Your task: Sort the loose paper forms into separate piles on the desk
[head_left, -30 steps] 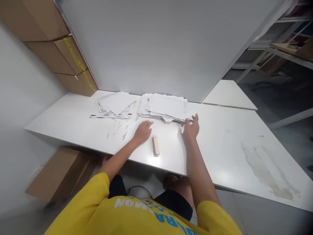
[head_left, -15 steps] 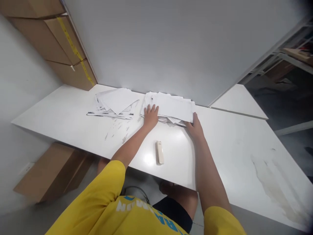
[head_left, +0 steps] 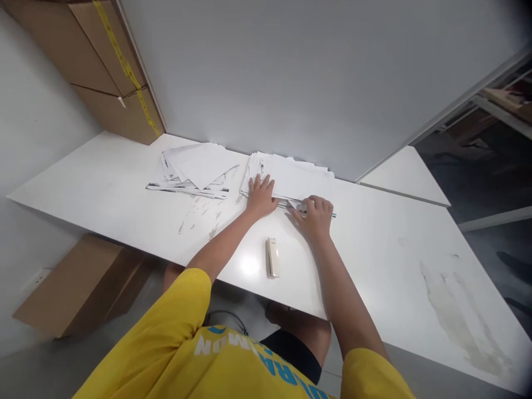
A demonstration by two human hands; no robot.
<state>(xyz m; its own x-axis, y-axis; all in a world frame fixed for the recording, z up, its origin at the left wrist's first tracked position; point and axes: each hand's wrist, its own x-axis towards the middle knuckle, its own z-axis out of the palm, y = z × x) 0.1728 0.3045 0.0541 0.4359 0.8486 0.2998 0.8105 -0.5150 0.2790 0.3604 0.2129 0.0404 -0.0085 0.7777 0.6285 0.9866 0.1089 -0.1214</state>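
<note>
Left hand [head_left: 261,199] lies spread on the paper stack [head_left: 299,176] at seven o'clock; right hand [head_left: 317,218] curls at its five o'clock edge, grip unclear.

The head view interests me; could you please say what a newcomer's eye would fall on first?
Probably the bright yellow shirt across the bottom of the picture. Next come the left hand and right hand, at the near edge of a white paper stack, with another paper pile to its left. What looks like a cream stapler lies on the table, nearer the person.
</note>
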